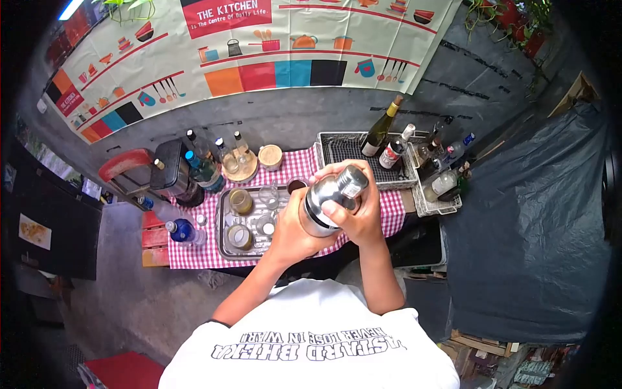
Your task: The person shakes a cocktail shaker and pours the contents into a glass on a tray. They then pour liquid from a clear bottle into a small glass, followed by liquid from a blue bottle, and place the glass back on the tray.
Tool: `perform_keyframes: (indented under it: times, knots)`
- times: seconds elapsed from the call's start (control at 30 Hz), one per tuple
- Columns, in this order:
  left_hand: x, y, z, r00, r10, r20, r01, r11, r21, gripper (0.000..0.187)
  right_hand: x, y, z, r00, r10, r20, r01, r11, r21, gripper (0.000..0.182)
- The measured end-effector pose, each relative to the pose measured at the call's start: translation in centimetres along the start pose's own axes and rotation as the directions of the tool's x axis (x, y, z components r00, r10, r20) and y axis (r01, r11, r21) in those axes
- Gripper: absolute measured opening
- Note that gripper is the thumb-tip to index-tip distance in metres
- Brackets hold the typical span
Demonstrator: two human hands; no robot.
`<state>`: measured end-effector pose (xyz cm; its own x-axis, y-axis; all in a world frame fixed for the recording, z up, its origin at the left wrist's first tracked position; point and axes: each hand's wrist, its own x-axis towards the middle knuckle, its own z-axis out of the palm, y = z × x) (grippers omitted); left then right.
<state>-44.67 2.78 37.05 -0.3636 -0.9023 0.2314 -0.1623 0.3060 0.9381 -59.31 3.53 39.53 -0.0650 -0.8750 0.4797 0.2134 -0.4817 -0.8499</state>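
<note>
Both your hands clamp the shaker [330,200] — left hand [299,228] low, right hand [357,211] at top; smooth steel, likely slippery.

One metal shaker [332,200] sits between two hands. Left of the left hand [293,228], one metal tray [223,243] carries four glasses. Beyond the right hand [357,209], two wire baskets.

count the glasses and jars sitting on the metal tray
4 visible on the metal tray: one far left, one far right, one near left, one near right. The left hand may hide more.
</note>
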Motion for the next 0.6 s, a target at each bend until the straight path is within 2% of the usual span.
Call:
perform_keyframes:
  times: [0.1, 0.23, 0.33, 0.4, 0.53, 0.6]
  knots:
    - [0.2, 0.0, 0.7, 0.998, -0.048, 0.030, 0.049, 0.998, -0.037, 0.078, -0.3, -0.4, -0.4, 0.999, 0.031, -0.045, -0.029, 0.999, 0.028, 0.054]
    - [0.2, -0.8, 1.6, 0.999, -0.007, 0.034, 0.009, 0.997, -0.075, 0.077, -0.7, 0.3, -1.4, 0.999, -0.016, -0.030, 0.015, 0.999, -0.040, 0.054]
    - [0.3, -0.8, 1.6, 0.998, -0.046, 0.047, 0.047, 0.998, -0.034, 0.075, -0.8, 0.3, -1.6, 0.999, -0.027, -0.019, 0.025, 0.995, -0.094, 0.051]
    - [0.3, -1.1, 1.5, 0.998, -0.010, 0.056, 0.009, 1.000, 0.023, 0.073, -0.9, 0.4, -1.6, 1.000, 0.007, -0.019, -0.009, 0.992, -0.127, 0.054]
    - [0.1, -1.1, 1.0, 0.998, -0.052, 0.037, 0.053, 0.998, -0.019, 0.073, -0.8, 0.9, -1.2, 1.000, 0.016, 0.004, -0.015, 0.990, -0.139, 0.054]
    - [-0.1, -0.9, 0.5, 0.998, -0.049, 0.030, 0.047, 0.997, 0.053, 0.074, -0.5, 1.3, -1.3, 0.999, 0.017, 0.049, -0.011, 0.992, -0.129, 0.054]
